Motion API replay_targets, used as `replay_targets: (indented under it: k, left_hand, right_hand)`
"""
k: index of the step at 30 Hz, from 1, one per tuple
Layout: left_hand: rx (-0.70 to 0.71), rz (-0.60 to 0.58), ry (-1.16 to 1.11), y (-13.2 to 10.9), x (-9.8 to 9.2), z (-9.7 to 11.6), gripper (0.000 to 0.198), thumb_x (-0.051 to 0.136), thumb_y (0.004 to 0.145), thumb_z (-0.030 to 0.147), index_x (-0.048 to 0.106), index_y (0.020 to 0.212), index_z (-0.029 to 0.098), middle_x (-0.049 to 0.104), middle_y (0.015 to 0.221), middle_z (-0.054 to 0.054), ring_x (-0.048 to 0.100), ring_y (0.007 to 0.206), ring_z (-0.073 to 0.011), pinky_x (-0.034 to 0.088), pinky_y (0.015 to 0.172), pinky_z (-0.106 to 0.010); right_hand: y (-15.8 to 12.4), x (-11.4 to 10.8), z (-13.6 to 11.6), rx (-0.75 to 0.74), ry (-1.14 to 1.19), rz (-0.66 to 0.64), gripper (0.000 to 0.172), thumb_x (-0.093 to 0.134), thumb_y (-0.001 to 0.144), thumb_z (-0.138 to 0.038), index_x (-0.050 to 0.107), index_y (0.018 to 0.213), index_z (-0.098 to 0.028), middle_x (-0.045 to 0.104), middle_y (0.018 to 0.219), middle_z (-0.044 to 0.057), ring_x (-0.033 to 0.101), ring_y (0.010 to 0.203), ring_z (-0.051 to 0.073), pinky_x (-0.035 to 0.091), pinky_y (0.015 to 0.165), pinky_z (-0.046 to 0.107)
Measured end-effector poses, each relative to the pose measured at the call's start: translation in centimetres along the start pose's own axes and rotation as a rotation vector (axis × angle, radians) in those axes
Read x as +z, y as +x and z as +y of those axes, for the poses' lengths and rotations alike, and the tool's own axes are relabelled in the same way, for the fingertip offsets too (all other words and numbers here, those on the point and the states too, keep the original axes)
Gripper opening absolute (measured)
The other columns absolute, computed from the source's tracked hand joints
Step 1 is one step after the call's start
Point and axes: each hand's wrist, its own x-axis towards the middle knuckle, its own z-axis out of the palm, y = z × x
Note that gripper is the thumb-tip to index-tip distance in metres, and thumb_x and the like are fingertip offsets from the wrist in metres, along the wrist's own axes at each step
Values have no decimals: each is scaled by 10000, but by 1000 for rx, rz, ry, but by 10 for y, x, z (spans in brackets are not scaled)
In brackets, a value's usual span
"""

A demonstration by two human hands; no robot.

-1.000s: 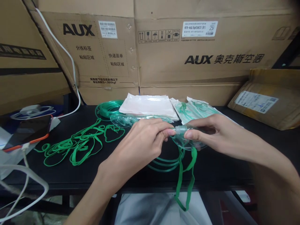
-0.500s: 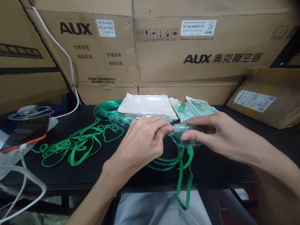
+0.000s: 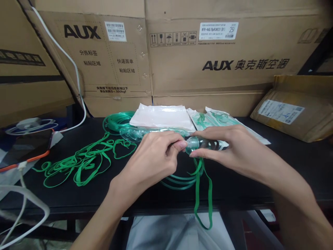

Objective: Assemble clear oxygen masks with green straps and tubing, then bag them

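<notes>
My right hand (image 3: 231, 142) is closed around a clear, green-tinted oxygen mask (image 3: 209, 143), thumb below and fingers above. The mask's connector end faces left. My left hand (image 3: 157, 154) pinches at the tip of this connector; whatever lies between its thumb and fingers is hidden. From the mask a green elastic strap (image 3: 197, 194) hangs in a loop past the table's front edge. Beneath the hands lie loops of clear green tubing (image 3: 179, 184). More clear plastic masks (image 3: 132, 134) lie behind my left hand, partly covered by it.
Loose green straps (image 3: 85, 161) lie in a tangle on the left of the black table (image 3: 104, 199). Behind stand coiled green tubing (image 3: 118, 121), white packets (image 3: 161, 117) and bagged mask parts (image 3: 218, 118). A phone (image 3: 27, 149) with cables is far left; a taped carton (image 3: 283, 104) sits right.
The mask has turned in my right hand, and its connector now shows more from the side. Both hands have shifted slightly left; the left stays pinched at the connector.
</notes>
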Motion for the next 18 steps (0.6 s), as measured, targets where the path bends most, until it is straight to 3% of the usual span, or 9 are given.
replay_targets:
  k: [3,7,9,12,14,16,17,18]
  left_hand:
    - [-40,-149,13,-3,-3,-3,264,565,1092,286,785,956,237,783,910,26,672,832,-168,427,796,-296]
    - [-28,-293,27,-14,-10,-10,239,595,1101,388,813,1093,290,796,1127,26,694,1125,-212,461,992,-322]
    - [-56,-317,73,-25,-14,-15,247,621,1084,425,807,1171,288,780,1219,2,687,1199,-236,484,1033,-343]
    - [-88,-311,124,-48,-19,-23,328,661,1051,475,774,1294,286,748,1318,-30,694,1233,-259,523,1074,-373]
    - [-92,-287,126,-64,-19,-27,417,723,1009,483,725,1394,322,713,1396,-29,673,1289,-266,525,1116,-381]
    - [-89,-279,123,-76,-14,-27,459,750,998,423,687,1448,359,692,1419,-23,661,1305,-258,533,1121,-370]
    - [-76,-279,125,-80,-9,-26,436,734,1013,380,687,1446,369,699,1391,-21,672,1275,-249,548,1097,-362]
    - [-53,-277,132,-83,-4,-24,394,705,1033,341,701,1426,370,713,1344,-21,685,1230,-242,564,1068,-357]
  right_hand:
    - [5,6,8,-20,56,-85,483,808,930,-521,796,1331,-253,806,1321,88,747,1235,341,601,1048,455]
    - [6,15,23,-56,32,-191,448,795,945,-474,774,1367,-324,660,1545,98,670,1370,365,584,1107,520]
    - [0,18,31,-61,-37,-195,528,799,937,-483,715,1445,-364,581,1626,94,598,1451,390,571,1125,560]
    - [-24,18,33,-57,-159,-84,639,763,968,-453,576,1577,-400,437,1732,96,514,1517,421,575,1111,611]
    - [-50,16,28,-52,-184,77,562,709,1007,-385,605,1559,-386,475,1705,113,553,1481,436,591,1087,620]
    - [-81,18,19,-20,-62,190,502,708,996,-363,668,1494,-418,586,1621,77,662,1374,416,629,1063,548]
    - [-95,21,14,1,99,133,524,733,968,-355,671,1479,-453,637,1574,28,705,1324,386,651,1047,462]
    - [-107,26,10,-30,305,33,476,751,946,-365,717,1399,-508,757,1408,-30,799,1160,333,705,910,341]
